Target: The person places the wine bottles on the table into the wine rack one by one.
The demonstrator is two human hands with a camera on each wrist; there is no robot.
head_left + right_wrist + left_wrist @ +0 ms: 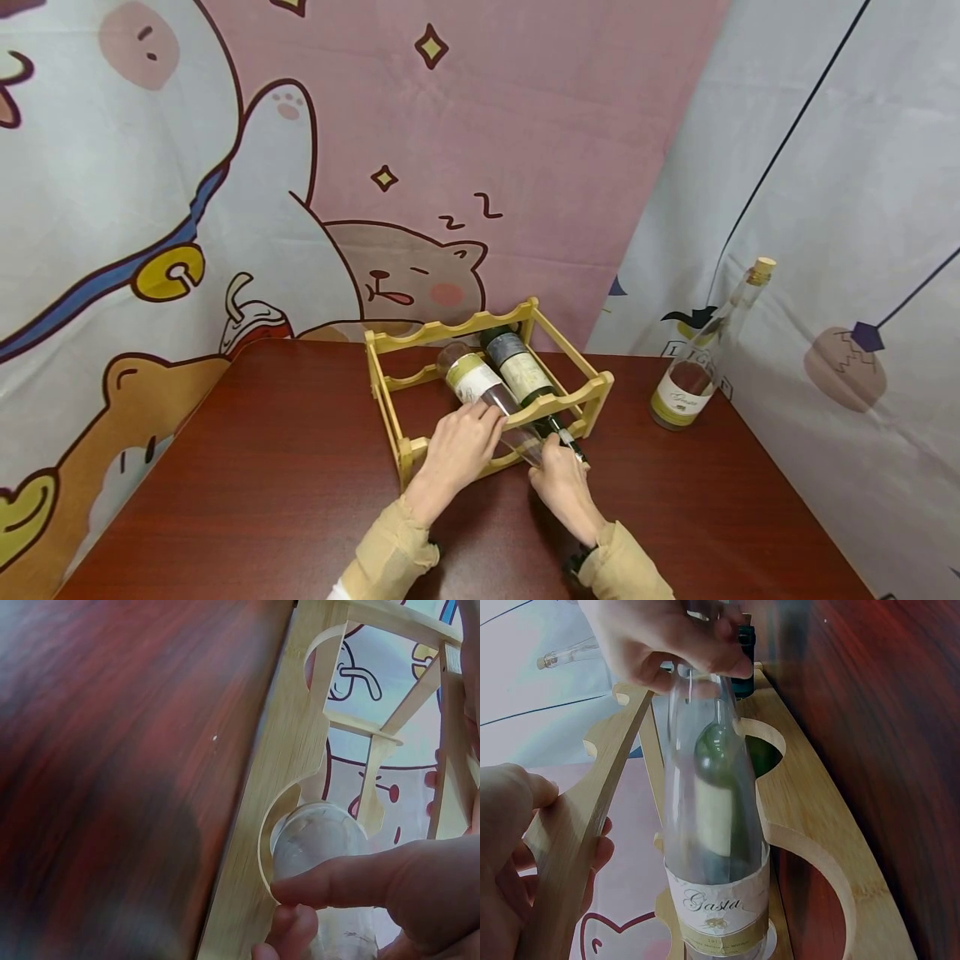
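A light wooden wine rack [592, 392] stands on the table, lying bottles inside it. My left hand [463, 442] grips its upper front rail [592, 799], fingers curled round the wood. With my right hand [561, 483] I hold the neck of a clear glass bottle [474, 379], which lies in the rack with its neck toward me. That bottle's white and gold label [718, 911] faces up in the left wrist view. Beside it on the right lies a dark green wine bottle [525, 373], its neck poking out near my right hand.
Another clear bottle [678, 396] with a cork stands upright on the dark red table [285, 442], right of the rack. A printed cartoon cloth [570, 167] hangs behind the table and along its right side.
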